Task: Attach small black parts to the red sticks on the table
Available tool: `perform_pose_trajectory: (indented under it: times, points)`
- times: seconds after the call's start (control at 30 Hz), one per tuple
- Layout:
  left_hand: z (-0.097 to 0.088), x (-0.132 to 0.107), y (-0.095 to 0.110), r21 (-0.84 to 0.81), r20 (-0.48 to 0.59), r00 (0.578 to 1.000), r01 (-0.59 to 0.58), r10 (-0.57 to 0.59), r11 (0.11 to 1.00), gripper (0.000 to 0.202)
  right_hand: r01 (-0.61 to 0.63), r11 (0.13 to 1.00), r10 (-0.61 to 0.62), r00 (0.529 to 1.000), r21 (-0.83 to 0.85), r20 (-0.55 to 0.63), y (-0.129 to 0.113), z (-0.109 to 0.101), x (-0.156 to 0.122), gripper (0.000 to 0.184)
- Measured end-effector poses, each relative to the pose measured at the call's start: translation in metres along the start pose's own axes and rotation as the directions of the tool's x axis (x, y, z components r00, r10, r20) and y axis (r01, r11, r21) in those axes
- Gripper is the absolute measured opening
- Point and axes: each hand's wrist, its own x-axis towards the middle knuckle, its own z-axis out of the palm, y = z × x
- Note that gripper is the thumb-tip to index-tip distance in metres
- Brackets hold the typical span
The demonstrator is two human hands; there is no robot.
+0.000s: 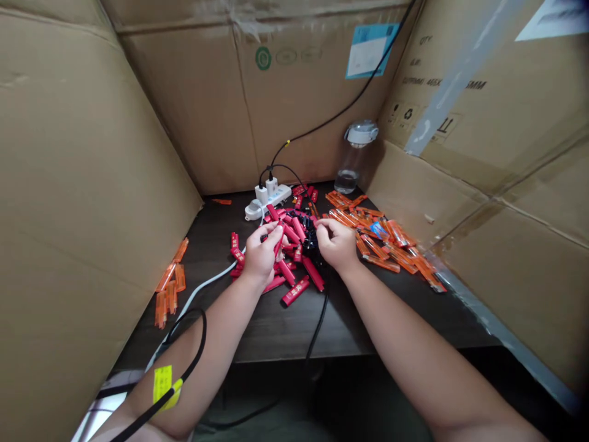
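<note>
My left hand [262,255] grips a red disposable lighter [278,242] upright in its fingers, above a heap of red lighters [294,290]. My right hand [335,244] is a little to the right, its fingertips pinched together over a small pile of black parts [310,240]. Whatever lies between those fingertips is hidden. Orange lighters [386,242] lie scattered to the right of the hands, and a smaller group of orange lighters [168,288] lies at the far left of the tabletop.
A dark tabletop [276,325] is walled by cardboard sheets [83,184] on three sides. Behind the heap are a white power strip [271,197] with plugged-in cables and a water bottle [354,156]. A black cable with a yellow tag [162,383] crosses my left forearm.
</note>
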Motion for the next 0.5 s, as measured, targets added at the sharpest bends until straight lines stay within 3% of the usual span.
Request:
perform_pose_trajectory:
  times: [0.1,0.23,0.37,0.43,0.5]
  points:
    - [0.001,-0.001,-0.001,0.008,-0.030,0.999,-0.013,0.013,1.000,0.031,-0.025,1.000,0.025,0.997,-0.008,-0.069,0.003,0.004,-0.001,0.021]
    - [0.002,-0.001,-0.004,0.030,-0.037,0.999,-0.022,0.023,0.999,0.032,-0.023,0.999,0.022,0.999,-0.028,-0.033,0.009,0.007,-0.001,0.021]
    - [0.001,-0.002,-0.003,0.024,-0.032,0.999,-0.035,0.035,0.999,0.030,-0.082,0.996,0.081,0.995,-0.020,-0.053,0.012,-0.005,0.010,0.022]
    - [0.001,-0.003,-0.003,0.016,-0.034,0.998,-0.046,0.047,0.999,0.030,-0.163,0.985,0.164,0.986,-0.061,0.019,0.006,-0.020,0.018,0.023]
    - [0.000,-0.003,-0.004,0.020,-0.047,0.997,-0.061,0.061,0.998,0.032,-0.161,0.972,0.203,0.941,-0.169,0.271,-0.007,-0.043,0.022,0.023]
